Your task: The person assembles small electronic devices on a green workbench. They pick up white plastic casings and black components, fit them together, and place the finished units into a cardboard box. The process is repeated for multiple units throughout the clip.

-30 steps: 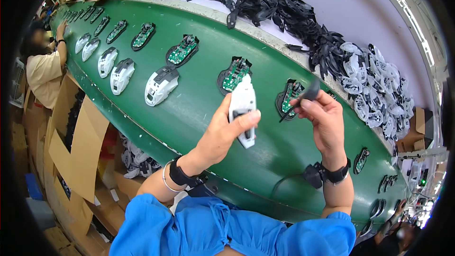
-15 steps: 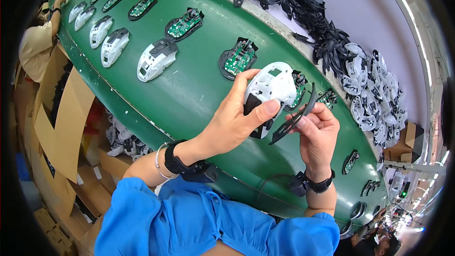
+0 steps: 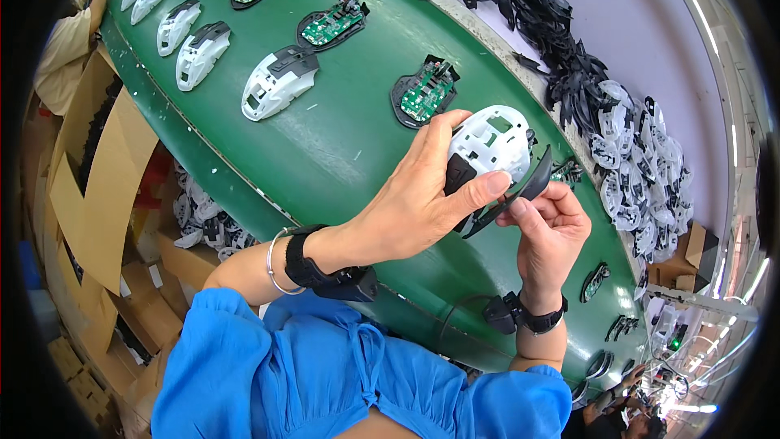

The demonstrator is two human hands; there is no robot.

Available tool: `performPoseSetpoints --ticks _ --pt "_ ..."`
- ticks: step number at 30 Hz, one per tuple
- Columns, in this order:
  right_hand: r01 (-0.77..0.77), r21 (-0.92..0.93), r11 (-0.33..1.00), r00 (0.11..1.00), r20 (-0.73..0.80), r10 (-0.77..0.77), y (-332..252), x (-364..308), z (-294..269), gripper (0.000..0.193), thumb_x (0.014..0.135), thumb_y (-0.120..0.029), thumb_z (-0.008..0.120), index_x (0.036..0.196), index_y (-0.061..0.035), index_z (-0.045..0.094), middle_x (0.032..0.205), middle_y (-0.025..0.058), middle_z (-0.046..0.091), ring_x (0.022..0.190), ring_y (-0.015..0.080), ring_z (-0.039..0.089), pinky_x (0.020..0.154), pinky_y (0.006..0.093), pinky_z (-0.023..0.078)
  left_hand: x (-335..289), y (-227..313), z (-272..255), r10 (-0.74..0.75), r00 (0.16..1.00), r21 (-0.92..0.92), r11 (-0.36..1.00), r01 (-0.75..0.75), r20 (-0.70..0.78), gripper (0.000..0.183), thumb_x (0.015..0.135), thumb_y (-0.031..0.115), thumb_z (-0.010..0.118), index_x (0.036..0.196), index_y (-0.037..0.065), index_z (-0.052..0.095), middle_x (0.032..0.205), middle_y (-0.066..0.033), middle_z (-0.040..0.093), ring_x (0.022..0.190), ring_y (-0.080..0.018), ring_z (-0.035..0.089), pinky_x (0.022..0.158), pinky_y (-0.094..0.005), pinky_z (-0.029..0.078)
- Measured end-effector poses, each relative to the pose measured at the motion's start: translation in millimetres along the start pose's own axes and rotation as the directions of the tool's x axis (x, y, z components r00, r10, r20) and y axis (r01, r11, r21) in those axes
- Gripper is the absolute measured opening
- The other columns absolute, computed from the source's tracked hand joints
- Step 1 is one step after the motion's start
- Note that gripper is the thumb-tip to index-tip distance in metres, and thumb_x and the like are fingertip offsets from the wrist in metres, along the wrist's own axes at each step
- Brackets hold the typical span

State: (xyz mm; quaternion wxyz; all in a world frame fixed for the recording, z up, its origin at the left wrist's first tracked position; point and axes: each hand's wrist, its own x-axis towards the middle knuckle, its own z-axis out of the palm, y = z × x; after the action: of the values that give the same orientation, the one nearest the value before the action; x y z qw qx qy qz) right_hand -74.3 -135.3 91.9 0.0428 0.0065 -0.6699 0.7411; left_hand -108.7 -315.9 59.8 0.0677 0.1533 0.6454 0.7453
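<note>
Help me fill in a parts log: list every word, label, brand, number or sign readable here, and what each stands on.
None can be read.
White shell in the left hand: no legible lettering.
Black curved piece in the right hand: no legible lettering.
Green circuit board: any print is too small to read.

A silver bangle (image 3: 271, 264) and black wristbands (image 3: 301, 258) accompany a tied blue top (image 3: 313, 374).
</note>
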Motion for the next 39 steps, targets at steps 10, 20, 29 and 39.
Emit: performPoseSetpoints --ticks 10,20,29,39 --pt "-0.051 0.117 0.992 0.999 0.011 0.05 5.0 4.2 2.1 0.02 0.08 0.009 0.066 0.099 0.007 0.059 0.083 0.016 0.068 0.069 0.0218 0.069 0.063 0.0309 0.06 2.3 0.4 -4.1 0.003 0.999 0.022 1.0 -0.004 0.034 0.078 0.09 0.053 0.056 0.133 -0.007 0.03 0.123 -0.0282 0.042 0.113 -0.0349 0.047 0.096 -0.0427 0.04" --pt "0.043 -0.161 0.986 0.997 -0.06 -0.053 -1.0 -5.5 16.7 0.019 0.08 0.008 0.068 0.096 0.0081 0.059 0.084 0.0153 0.068 0.074 0.0175 0.069 0.066 0.0271 0.059 -2.8 7.9 -6.0 0.146 0.989 0.363 0.92 -0.149 0.035 0.092 0.078 0.05 0.072 0.136 -0.006 0.027 0.12 -0.0272 0.041 0.11 -0.0391 0.047 0.094 -0.0448 0.041" --pt "-0.061 -0.187 0.981 0.975 0.2 0.099 -12.8 3.2 11.2 0.042 0.069 0.0 0.08 0.107 0.0029 0.061 0.096 0.0096 0.067 0.089 0.0127 0.065 0.079 0.0272 0.053 -10.3 9.6 -27.6 0.204 0.955 0.368 0.889 -0.273 0.214 0.098 0.073 0.033 0.079 0.141 -0.006 0.02 0.125 -0.0253 0.039 0.116 -0.0383 0.045 0.099 -0.0437 0.038" --pt "-0.353 0.2 0.914 0.906 0.317 0.281 -18.2 -2.5 6.7 0.042 0.077 0.003 0.073 0.116 0.0059 0.058 0.109 0.0141 0.066 0.099 0.0181 0.065 0.089 0.0308 0.052 -20.2 6.4 -37.3 0.25 0.893 0.331 0.863 -0.381 0.374 0.09 0.073 0.029 0.079 0.14 -0.002 0.028 0.133 -0.0226 0.04 0.121 -0.035 0.043 0.102 -0.0428 0.036"
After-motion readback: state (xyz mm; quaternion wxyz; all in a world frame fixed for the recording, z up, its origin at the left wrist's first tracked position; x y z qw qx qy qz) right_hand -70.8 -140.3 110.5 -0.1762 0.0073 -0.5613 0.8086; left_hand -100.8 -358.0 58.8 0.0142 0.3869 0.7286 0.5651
